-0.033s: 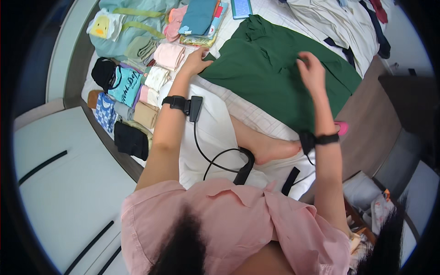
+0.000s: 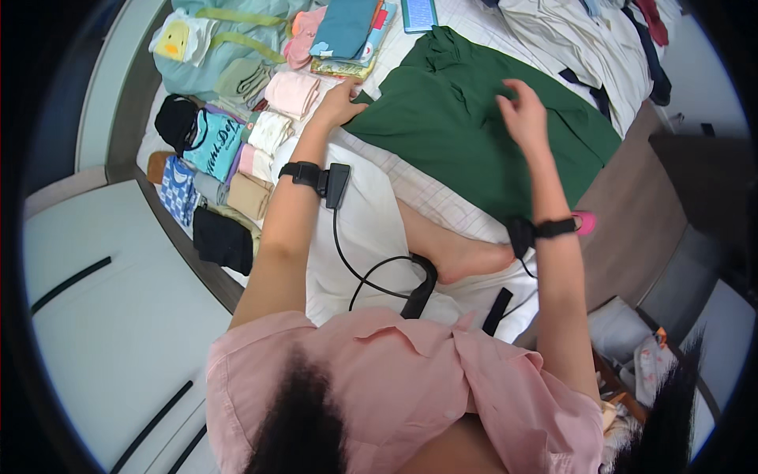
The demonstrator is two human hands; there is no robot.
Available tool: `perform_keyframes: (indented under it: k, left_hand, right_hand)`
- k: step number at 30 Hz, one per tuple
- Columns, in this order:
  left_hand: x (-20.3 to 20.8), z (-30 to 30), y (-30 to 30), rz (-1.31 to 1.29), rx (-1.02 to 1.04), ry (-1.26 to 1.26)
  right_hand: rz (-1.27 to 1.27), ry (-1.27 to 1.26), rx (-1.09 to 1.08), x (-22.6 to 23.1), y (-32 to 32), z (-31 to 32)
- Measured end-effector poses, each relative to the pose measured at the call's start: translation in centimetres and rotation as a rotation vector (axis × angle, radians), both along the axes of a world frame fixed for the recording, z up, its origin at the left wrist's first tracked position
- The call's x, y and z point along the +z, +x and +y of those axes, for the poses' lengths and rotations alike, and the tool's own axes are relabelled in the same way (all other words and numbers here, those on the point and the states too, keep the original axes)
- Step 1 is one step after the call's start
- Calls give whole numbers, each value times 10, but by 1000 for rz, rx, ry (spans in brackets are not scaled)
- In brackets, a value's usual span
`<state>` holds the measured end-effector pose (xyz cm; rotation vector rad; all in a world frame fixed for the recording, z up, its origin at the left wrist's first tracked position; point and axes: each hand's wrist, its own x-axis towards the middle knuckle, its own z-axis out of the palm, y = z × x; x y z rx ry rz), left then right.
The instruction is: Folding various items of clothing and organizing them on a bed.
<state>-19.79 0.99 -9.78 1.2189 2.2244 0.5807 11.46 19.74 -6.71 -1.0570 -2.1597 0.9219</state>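
Observation:
A dark green garment (image 2: 466, 118) lies spread over the bed in front of me, slightly creased, its narrower end at the far side. My left hand (image 2: 341, 104) is at its left corner, the fingers closed on the fabric's edge. Over the right half of the cloth is my right hand (image 2: 524, 118), with thumb and fingers apart and nothing in them. Whether its fingertips touch the fabric I cannot tell. Each wrist wears a black strap with a small device.
Folded clothes (image 2: 292, 95) stand in rows to the left, beside a black cap (image 2: 175, 122). Folded teal cloth (image 2: 343, 28) and a phone-like screen (image 2: 418, 14) lie at the back. White clothes (image 2: 584, 47) are heaped far right. My bare foot (image 2: 474, 261) rests near the garment.
My right hand has shifted a little to the left and away from me over the green garment. The left hand keeps its place at the corner.

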Motion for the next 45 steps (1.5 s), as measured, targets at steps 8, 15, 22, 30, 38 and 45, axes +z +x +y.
perform_keyframes:
  k: [8,15,22,30,38,45]
  left_hand:
    - [7,8,5,-117,-130,16]
    - [4,0,-9,-31,154,100]
    - [11,11,19,-23,-267,236]
    - [15,3,35,150,-453,-216]
    - [6,-1,-13,210,-36,101]
    - [20,4,-17,587,169,14]
  right_hand:
    - [-196,50,92,-24,-114,-12]
    - [-98,71,100,6,-84,-6]
    - [70,-183,230,56,30,-95]
    - [14,-235,185,47,84,-167]
    - [71,-179,135,68,69,-154]
    - [224,-332,57,77,19,-87]
